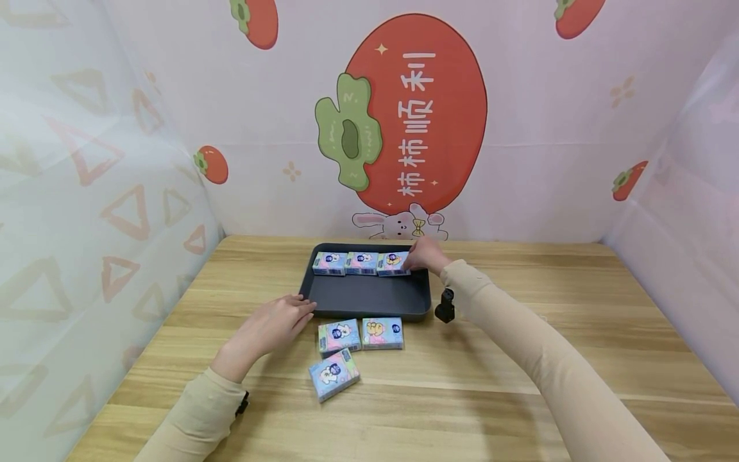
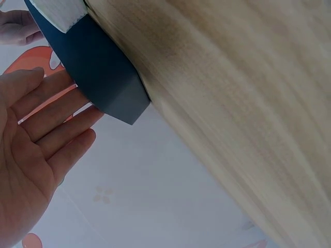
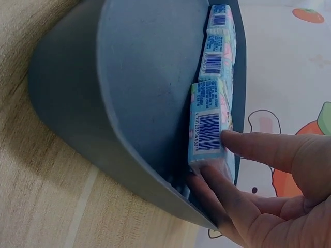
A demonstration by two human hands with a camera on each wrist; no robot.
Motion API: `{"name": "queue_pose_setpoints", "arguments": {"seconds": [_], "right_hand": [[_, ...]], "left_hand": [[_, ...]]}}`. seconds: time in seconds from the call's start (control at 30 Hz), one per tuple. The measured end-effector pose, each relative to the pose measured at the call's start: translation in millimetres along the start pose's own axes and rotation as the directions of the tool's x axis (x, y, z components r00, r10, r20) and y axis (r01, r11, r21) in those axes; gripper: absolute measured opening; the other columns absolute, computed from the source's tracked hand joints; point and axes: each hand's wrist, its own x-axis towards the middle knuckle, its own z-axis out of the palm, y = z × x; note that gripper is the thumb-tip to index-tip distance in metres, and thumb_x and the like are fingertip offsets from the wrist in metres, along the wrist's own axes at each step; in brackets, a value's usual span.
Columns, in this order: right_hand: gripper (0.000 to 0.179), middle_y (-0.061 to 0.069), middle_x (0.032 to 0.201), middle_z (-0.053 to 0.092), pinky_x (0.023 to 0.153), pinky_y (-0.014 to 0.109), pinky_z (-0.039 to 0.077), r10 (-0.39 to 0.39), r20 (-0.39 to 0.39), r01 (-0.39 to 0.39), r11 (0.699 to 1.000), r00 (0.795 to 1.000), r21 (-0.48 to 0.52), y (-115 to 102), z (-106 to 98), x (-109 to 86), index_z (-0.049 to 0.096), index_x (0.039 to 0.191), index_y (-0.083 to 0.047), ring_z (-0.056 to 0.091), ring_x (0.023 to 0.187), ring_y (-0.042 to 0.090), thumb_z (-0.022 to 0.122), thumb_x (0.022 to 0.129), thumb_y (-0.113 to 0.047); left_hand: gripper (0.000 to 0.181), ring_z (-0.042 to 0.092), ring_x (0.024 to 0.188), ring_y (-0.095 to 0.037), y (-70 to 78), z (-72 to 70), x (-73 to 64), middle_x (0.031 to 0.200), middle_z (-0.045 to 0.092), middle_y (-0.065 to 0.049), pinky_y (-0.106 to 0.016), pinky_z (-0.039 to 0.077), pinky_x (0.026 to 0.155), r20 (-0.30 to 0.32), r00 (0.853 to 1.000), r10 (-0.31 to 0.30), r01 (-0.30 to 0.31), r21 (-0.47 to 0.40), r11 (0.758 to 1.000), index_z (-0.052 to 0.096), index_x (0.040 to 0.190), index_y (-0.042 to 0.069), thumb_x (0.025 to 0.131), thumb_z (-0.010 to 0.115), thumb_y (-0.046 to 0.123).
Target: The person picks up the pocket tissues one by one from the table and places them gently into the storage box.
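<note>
A dark grey tray (image 1: 369, 296) lies on the table, with a row of three small blue-and-pink tissue packs along its far side. My right hand (image 1: 426, 255) reaches over the tray's right end and pinches the rightmost tissue pack (image 3: 207, 124). Its thumb rests at the pack's edge while the fingers bend against its near end. At the tray's left near corner, my left hand (image 1: 277, 324) touches the rim with extended fingers (image 2: 67, 106); its palm holds nothing.
Three more packs lie on the wooden table in front of the tray: a left pack (image 1: 339, 337), a right pack (image 1: 383, 333) and a tilted nearer pack (image 1: 334, 375). A printed cloth backdrop (image 1: 519, 192) stands behind the table's far edge.
</note>
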Motion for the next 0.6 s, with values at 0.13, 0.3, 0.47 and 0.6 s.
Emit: {"name": "queue_pose_setpoints", "arguments": {"seconds": [0.13, 0.3, 0.47, 0.6], "right_hand": [[0.022, 0.013, 0.093, 0.071, 0.081, 0.032, 0.058, 0.009, -0.001, -0.009, 1.0, 1.0, -0.012, -0.1, 0.9, 1.8, 0.073, 0.097, 0.002, 0.069, 0.086, 0.025, 0.076, 0.079, -0.009], [0.021, 0.013, 0.092, 0.072, 0.08, 0.031, 0.058, 0.027, -0.012, -0.027, 0.999, 1.0, -0.026, -0.1, 2.0, 4.3, 0.073, 0.095, 0.002, 0.07, 0.085, 0.024, 0.077, 0.078, -0.009], [0.02, 0.012, 0.088, 0.072, 0.081, 0.032, 0.058, 0.029, -0.014, -0.029, 0.999, 0.999, -0.029, 0.7, 2.0, 5.1, 0.074, 0.093, 0.001, 0.07, 0.085, 0.025, 0.077, 0.078, -0.01], [0.019, 0.013, 0.087, 0.073, 0.082, 0.033, 0.058, 0.022, -0.007, -0.022, 1.0, 1.0, -0.022, 1.1, 1.6, 3.3, 0.074, 0.093, 0.002, 0.07, 0.086, 0.027, 0.076, 0.079, -0.011]], "left_hand": [[0.029, 0.06, 0.114, -0.032, -0.1, 0.5, 0.0, 0.117, 0.067, -0.015, -0.046, 0.051, 0.095, -0.002, 1.0, 0.0, 0.0, -0.002, 1.0, 0.067, 0.117, 0.004, 0.096, 0.055, 0.019], [0.029, 0.06, 0.114, -0.032, -0.8, 1.6, 0.2, 0.117, 0.067, -0.015, -0.046, 0.051, 0.095, -0.003, 1.0, -0.004, 0.004, 0.0, 1.0, 0.067, 0.117, 0.004, 0.096, 0.055, 0.02], [0.029, 0.06, 0.114, -0.032, -1.3, 2.1, 0.8, 0.117, 0.067, -0.015, -0.046, 0.051, 0.095, 0.003, 1.0, -0.004, 0.004, 0.0, 1.0, 0.067, 0.117, 0.004, 0.096, 0.055, 0.02], [0.029, 0.06, 0.114, -0.033, -1.3, 1.7, 1.2, 0.117, 0.067, -0.015, -0.046, 0.05, 0.095, 0.008, 1.0, -0.004, 0.004, -0.004, 1.0, 0.067, 0.117, 0.004, 0.096, 0.055, 0.019]]}}
